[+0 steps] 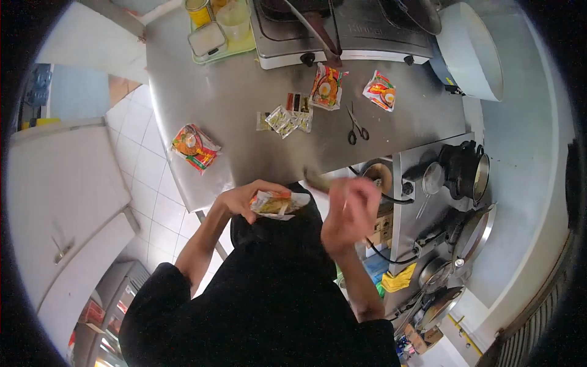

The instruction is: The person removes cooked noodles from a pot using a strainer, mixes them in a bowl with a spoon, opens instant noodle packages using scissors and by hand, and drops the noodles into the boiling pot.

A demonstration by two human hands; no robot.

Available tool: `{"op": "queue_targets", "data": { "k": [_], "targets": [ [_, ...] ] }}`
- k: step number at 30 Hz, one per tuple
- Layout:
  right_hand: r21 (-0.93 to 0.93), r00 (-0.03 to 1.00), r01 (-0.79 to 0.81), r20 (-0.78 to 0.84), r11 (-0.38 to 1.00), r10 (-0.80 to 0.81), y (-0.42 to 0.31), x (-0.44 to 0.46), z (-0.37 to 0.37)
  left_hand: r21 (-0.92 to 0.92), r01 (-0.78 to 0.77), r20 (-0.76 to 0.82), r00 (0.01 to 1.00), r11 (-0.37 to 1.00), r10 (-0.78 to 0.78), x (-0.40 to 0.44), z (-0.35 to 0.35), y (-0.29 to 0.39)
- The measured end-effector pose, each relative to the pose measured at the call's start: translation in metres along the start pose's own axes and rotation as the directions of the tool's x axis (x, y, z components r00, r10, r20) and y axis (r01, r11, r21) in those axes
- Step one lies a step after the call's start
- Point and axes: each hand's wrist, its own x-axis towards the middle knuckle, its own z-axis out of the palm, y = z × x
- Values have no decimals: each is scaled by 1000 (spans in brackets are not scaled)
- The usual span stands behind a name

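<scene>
My left hand (242,199) is closed around an opened noodle packet (275,205), with pale noodles showing at its torn edge. To the right, my right hand (350,211) is raised in front of my body, blurred by motion, so its fingers are hard to read. On the steel counter (244,92) lie three more noodle packets: one at the left (195,148), one near the stove (328,87) and one further right (380,91). Several seasoning sachets (284,120) sit in the middle. Black-handled scissors (356,127) rest beside them with blades toward the stove.
A gas stove (354,37) with tongs on it stands at the counter's back. A green tray (226,54) holds containers at the back left. A large white bowl (474,52) is at the right, above pans hanging or stacked on a lower shelf.
</scene>
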Motion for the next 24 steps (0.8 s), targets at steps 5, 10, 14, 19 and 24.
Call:
{"op": "queue_targets", "data": {
  "k": [5, 10, 14, 19, 24],
  "targets": [
    [-42, 964, -142, 221, 989, 148, 39, 25, 36, 131, -46, 12, 999, 990, 45, -4, -9, 5],
    [173, 671, -198, 741, 965, 4, 4, 6, 5, 134, -3, -63, 998, 991, 12, -13, -15, 6],
    [65, 732, -19, 681, 998, -30, 7, -2, 10, 158, 17, -40, 999, 987, -10, -5, -12, 14],
    [90, 774, -51, 633, 995, -18, 12, -8, 11, 237, 40, 20, 999, 971, -46, 1, -10, 30],
    [70, 785, 36, 615, 997, -72, 8, -2, 15, 295, 123, -61, 992, 948, -110, -2, -6, 44]
  ]
}}
